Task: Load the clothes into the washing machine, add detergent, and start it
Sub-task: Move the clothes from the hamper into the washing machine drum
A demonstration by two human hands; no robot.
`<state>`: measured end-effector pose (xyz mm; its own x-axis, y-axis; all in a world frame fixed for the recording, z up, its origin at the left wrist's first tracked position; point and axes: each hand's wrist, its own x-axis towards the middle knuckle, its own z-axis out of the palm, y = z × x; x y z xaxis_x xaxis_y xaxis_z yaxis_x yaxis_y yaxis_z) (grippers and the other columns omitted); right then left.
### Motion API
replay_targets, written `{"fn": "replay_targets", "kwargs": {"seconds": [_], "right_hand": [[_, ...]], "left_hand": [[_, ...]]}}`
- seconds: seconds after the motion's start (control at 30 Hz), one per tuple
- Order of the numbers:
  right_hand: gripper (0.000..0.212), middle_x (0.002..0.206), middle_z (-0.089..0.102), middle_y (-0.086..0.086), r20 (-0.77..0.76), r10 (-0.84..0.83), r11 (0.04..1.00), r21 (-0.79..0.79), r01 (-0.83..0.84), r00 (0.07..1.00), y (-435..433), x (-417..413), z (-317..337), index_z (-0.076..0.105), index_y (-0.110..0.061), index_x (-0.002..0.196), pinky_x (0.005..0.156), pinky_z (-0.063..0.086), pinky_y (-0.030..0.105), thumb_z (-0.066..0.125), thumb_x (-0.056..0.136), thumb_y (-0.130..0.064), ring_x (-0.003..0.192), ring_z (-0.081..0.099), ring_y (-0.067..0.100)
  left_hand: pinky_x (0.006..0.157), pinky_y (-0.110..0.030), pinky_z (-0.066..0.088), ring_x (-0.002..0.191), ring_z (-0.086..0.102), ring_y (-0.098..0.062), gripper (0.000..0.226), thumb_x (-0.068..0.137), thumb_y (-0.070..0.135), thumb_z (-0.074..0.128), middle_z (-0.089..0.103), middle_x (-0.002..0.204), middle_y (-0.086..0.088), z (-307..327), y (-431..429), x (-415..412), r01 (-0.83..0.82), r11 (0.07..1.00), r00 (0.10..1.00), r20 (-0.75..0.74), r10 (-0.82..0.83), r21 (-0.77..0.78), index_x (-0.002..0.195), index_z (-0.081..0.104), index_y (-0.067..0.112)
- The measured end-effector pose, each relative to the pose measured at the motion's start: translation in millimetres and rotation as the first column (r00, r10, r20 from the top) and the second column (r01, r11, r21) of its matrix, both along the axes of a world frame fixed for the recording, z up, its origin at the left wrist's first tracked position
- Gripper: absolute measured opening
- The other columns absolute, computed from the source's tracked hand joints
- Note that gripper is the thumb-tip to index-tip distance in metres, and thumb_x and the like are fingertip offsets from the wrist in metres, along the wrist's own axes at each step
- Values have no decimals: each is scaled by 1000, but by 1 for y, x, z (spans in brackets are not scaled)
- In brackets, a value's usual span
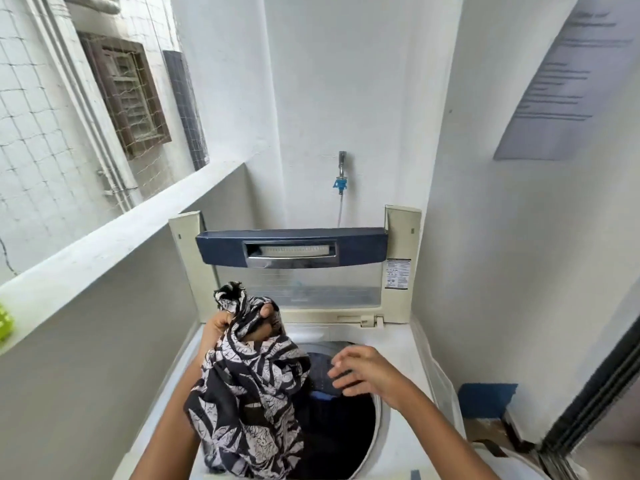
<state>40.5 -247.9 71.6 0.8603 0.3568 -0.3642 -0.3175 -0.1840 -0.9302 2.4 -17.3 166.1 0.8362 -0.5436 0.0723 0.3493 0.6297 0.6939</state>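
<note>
A top-loading washing machine (408, 368) stands in front of me, its lid (294, 251) folded up against the back wall. My left hand (221, 322) grips a black-and-white patterned garment (249, 396), held up over the left side of the drum opening; the cloth hangs down into it. My right hand (363, 370) hovers over the right part of the drum (346, 434) with fingers spread, holding nothing. Dark blue clothes (322, 396) lie inside the drum. No detergent is in view.
A white parapet ledge (114, 244) runs along the left, with a green object (5, 322) at its near end. A tap with a blue hose fitting (341, 183) is on the back wall. A white wall closes the right side; a blue patch (486, 400) sits low there.
</note>
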Motion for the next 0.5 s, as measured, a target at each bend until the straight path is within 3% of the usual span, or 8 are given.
{"fn": "replay_targets", "kwargs": {"seconds": [0.1,0.2,0.27,0.37,0.43,0.5], "right_hand": [[36,116,59,9,-31,222,913,-344,-219,975,18,-4,-13,55,-16,118,78,49,33,58,84,-5,99,59,20],[78,146,33,4,-112,391,799,-450,-398,913,39,-11,-39,25,-29,145,69,44,30,61,82,0,107,48,22],[74,134,40,-3,-177,425,823,-332,-461,888,50,-14,-53,28,-27,144,62,41,26,59,82,1,96,49,16],[45,94,64,-7,-320,438,888,12,-459,840,53,-20,-56,55,-20,121,63,52,24,50,82,0,72,59,8],[42,101,70,2,-341,442,897,198,-396,830,48,-22,-56,62,-18,114,74,58,37,47,79,0,88,67,20],[42,119,64,14,-297,412,892,326,-314,862,37,-19,-51,57,-14,122,86,54,51,48,83,-1,109,59,38]], "left_hand": [[60,-32,28,54,27,-16,32,78,21,37,20,51,2,11,11,-12,-108,994,994,16,107,21,101,47,1],[60,-31,29,50,24,-13,31,80,25,46,18,50,2,15,13,-16,-57,997,996,65,61,-61,101,47,3],[57,-30,27,48,19,-11,31,76,23,43,26,50,0,12,19,-11,-19,995,998,59,25,-94,99,47,4],[58,-31,27,54,29,-16,32,74,20,40,36,61,-5,7,30,-3,-35,995,999,23,37,-91,100,46,3],[61,-34,31,59,34,-19,32,79,21,37,37,65,-8,5,38,0,-150,988,989,1,150,-46,102,47,1],[75,-38,39,68,47,-25,35,84,22,30,49,72,-16,2,44,5,-284,957,959,-31,282,-54,103,49,0]]}}
